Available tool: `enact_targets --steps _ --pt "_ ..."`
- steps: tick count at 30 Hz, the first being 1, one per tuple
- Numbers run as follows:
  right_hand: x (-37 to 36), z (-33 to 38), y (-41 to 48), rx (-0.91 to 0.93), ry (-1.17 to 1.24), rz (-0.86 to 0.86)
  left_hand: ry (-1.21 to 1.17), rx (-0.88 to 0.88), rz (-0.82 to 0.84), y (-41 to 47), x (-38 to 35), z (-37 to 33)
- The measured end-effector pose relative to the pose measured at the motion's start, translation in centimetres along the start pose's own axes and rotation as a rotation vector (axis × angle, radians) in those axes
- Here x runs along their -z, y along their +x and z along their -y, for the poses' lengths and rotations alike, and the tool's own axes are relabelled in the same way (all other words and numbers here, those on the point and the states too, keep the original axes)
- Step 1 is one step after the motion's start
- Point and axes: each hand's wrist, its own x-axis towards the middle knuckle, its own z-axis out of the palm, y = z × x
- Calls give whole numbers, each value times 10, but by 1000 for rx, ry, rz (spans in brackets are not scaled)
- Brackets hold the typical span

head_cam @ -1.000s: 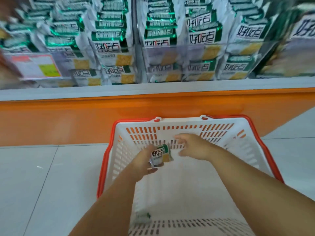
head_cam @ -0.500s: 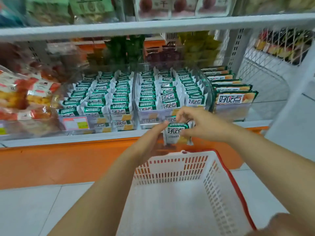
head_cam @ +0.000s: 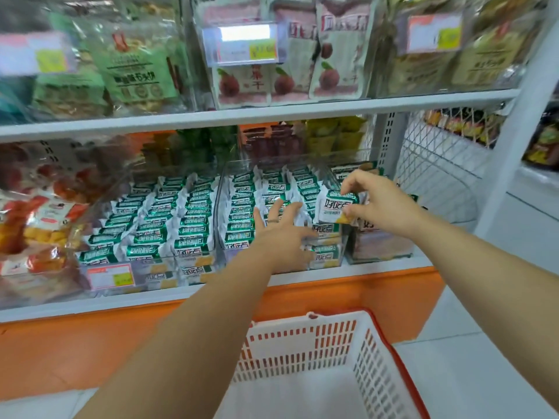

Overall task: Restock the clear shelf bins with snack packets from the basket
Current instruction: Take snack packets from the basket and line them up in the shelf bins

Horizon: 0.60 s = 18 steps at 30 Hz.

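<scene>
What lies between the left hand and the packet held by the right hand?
In the head view, stocked green-and-white packets in the clear bin separate the left hand from the held packet.

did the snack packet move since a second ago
Yes. The snack packet, then low inside the basket, is now raised up and away from it, at the clear bin, pinched in the right hand.

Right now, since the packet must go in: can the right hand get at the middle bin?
Probably yes. The right hand pinches the packet just over the bin, whose top is open; the left hand lies on the rows to its left, not across its way.
</scene>
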Motion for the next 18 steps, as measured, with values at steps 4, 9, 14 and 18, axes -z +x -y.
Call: enact_targets --steps 4,9,14,18 --pt "-10 -9 9 22 -13 74 85 17 47 7 -3 3" --pt "-22 -23 15 61 -123 156 47 9 -21 12 -12 15" --pt "-28 -29 22 121 -234 108 -15 64 -30 18 -12 15" --pt "-33 -34 19 218 -333 86 -73 128 -62 21 -12 13"
